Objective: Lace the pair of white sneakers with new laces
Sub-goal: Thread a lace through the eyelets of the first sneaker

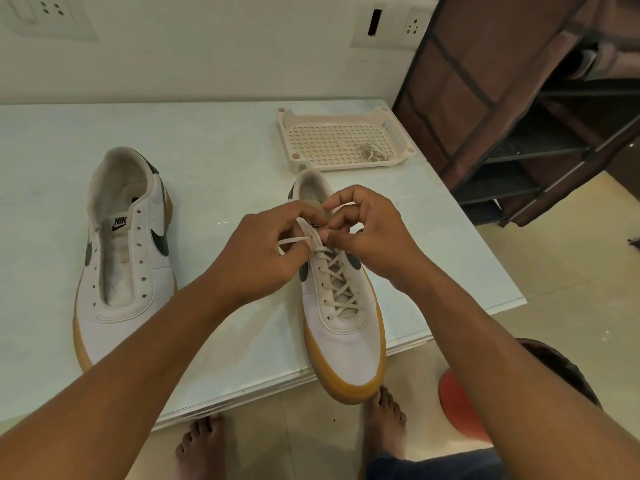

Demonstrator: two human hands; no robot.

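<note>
Two white sneakers with gum soles stand on the pale table. The left sneaker has bare eyelets and no lace. The right sneaker carries a cream lace crossed through several eyelets, its toe hanging over the table's front edge. My left hand pinches a loose lace end near the top eyelets. My right hand pinches the lace on the other side of the tongue, fingers curled. The top eyelets are hidden behind my fingers.
A cream perforated plastic tray sits at the back right of the table with a bundled lace in it. A brown shelf rack stands to the right. My bare feet and an orange round object are below the table edge.
</note>
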